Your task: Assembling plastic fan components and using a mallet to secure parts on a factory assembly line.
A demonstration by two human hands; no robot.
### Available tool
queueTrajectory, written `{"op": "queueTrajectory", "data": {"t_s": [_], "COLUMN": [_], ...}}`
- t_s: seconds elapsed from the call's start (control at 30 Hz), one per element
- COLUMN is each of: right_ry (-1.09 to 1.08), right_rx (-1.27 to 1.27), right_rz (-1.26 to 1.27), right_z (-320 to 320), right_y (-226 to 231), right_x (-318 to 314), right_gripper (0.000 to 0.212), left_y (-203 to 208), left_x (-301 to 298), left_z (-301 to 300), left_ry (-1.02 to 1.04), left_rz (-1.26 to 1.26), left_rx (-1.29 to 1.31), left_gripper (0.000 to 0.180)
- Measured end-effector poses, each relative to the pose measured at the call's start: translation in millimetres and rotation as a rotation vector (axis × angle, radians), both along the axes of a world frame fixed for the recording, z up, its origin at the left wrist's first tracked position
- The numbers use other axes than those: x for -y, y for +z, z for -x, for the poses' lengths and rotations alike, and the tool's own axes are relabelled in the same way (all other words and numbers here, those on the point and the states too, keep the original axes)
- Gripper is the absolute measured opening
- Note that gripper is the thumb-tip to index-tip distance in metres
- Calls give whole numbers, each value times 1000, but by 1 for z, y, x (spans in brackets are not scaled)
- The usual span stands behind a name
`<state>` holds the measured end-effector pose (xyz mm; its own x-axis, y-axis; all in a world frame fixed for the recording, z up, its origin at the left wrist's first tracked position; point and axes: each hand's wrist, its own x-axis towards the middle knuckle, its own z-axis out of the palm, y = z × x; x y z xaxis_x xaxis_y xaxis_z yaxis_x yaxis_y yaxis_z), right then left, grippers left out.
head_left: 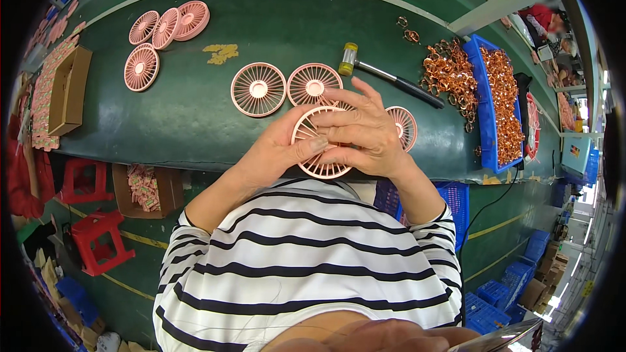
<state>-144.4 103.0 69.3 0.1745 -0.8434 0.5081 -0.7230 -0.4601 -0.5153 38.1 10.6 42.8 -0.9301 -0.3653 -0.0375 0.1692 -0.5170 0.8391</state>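
Note:
Close in front of my body, at the table's near edge, a round pink fan grille [319,168] with thin radial spokes is tilted up between my hands. My left hand [274,143] grips its left rim, the thumb lying over the front. Across its right side and middle lies my right hand [375,133], thumb and curled fingers against the spokes, with the upper fingers lifted. Whatever sits at the grille's hub is hidden by these fingers. Just beyond are two similar grilles, one left [258,90] and one right [314,78]; another grille [403,127] lies partly behind my right hand.
A two-faced mallet [391,78] lies on the green table [274,26]. Shiny copper-coloured rings [450,72] are heaped beside a blue tray [481,98] of more rings. Several grilles [193,21] lie far left, near a cardboard box [77,88]. Red stools [98,241] stand on the floor.

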Motion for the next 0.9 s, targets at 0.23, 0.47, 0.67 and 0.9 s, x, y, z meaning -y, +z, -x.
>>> {"op": "queueTrajectory", "data": {"t_s": [0.23, 0.47, 0.67, 0.9], "right_ry": [-405, -1135, -1129, -869], "right_rx": [274, -675, -718, -457], "right_rz": [-198, -254, -215, -23], "right_z": [55, 195, 195, 143], "right_y": [-3, -52, -63, -32], "right_x": [29, 64, 51, 41], "right_gripper": [35, 22, 20, 11], "left_y": [4, -23, -37, -31], "left_x": [22, 75, 79, 194], "left_z": [-7, -45, -63, -70], "left_ry": [559, 966, 695, 928], "left_rz": [621, 1486, 1387, 1841], "left_rx": [110, 528, 556, 975], "left_gripper": [42, 40, 50, 71]}}
